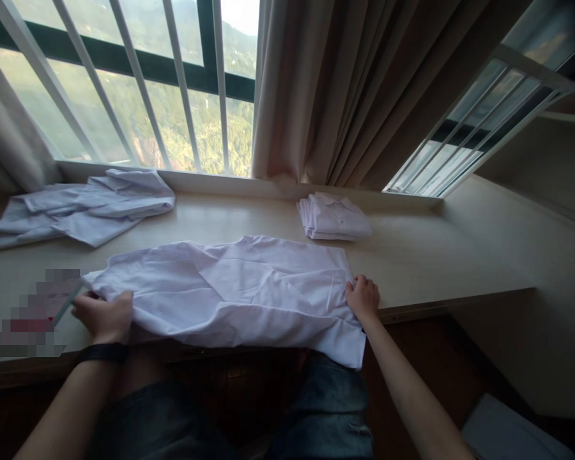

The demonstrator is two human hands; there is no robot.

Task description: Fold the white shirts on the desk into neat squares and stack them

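A white shirt (249, 287) lies spread lengthwise along the front of the pale desk, its near edge hanging over the rim toward my knees. At its left end, my left hand (106, 314) is closed on the cloth, fingertips tucked out of sight under the fabric. My right hand (364, 297) grips the opposite end near the desk's front edge, fingers curled over the shirt. The fabric between my hands is loosely wrinkled, with a fold running along its near side.
A folded white shirt (336, 216) sits by the window sill, back right. A crumpled white garment (91, 203) lies back left. Left of my left hand is a blurred-out flat item (38, 313). Desk (441, 255) surface extends right to a side panel (512, 236); curtains (364, 89) hang behind.
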